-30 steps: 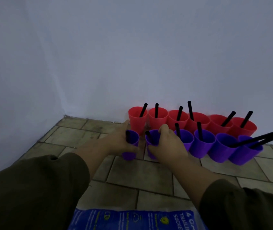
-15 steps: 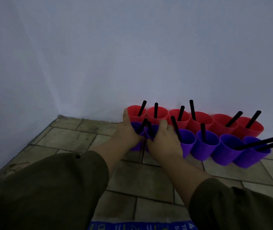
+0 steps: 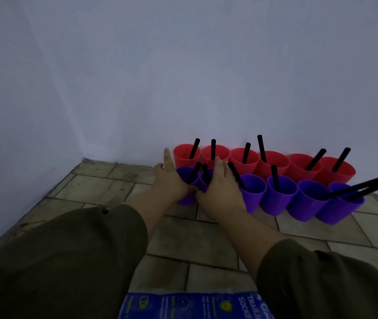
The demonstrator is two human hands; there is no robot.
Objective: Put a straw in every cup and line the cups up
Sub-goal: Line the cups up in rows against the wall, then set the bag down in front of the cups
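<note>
Left hand (image 3: 169, 180) and right hand (image 3: 220, 187), fingers (image 3: 218, 164) flat against two leftmost purple cups (image 3: 203, 181), gripping nothing. Advised: press evenly, gently toward red row (image 3: 261, 161); straws (image 3: 213, 149) upright.

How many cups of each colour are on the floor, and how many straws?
Red cups: 6, in the back row by the wall
Purple cups: 6, in the front row, the two leftmost partly behind the left hand and right hand
Black straws: 12, one in each cup
Total: 12 cups and 12 straws, 24 things
</note>
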